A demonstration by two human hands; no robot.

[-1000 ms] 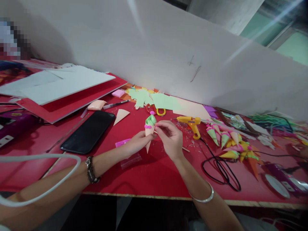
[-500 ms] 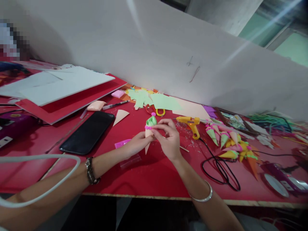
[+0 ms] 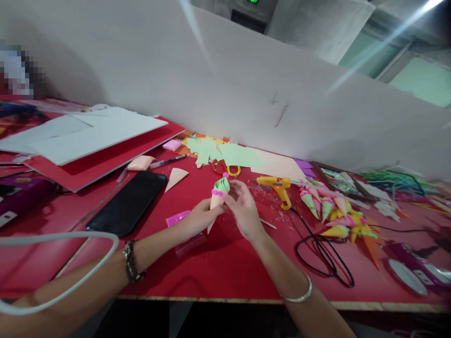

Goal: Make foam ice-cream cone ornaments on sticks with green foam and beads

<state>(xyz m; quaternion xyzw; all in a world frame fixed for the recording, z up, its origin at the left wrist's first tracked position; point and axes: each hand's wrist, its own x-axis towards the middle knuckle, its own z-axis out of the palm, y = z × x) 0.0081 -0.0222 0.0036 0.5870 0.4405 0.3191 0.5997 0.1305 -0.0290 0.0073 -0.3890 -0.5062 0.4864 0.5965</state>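
Observation:
A small paper cone [image 3: 215,202], peach with a green folded top and pink beads along its rim, is held upright over the red table [image 3: 218,263]. My left hand [image 3: 197,217] is closed around the cone's lower part. My right hand [image 3: 244,210] is also closed on it, fingertips pinching at the green top and the pink beads. Both wrists wear bracelets.
A black phone [image 3: 128,203] lies to the left, near a loose peach triangle [image 3: 175,177]. A yellow glue gun [image 3: 278,185] with a black cord [image 3: 322,253] sits right of my hands, beside a pile of finished cones [image 3: 336,211]. Scissors [image 3: 225,167] and green paper scraps [image 3: 225,152] lie behind. White boards are stacked far left.
My right hand's fingers have moved in from beside the cone onto its green top. The camera has tilted slightly, so the scene sits lower in view.

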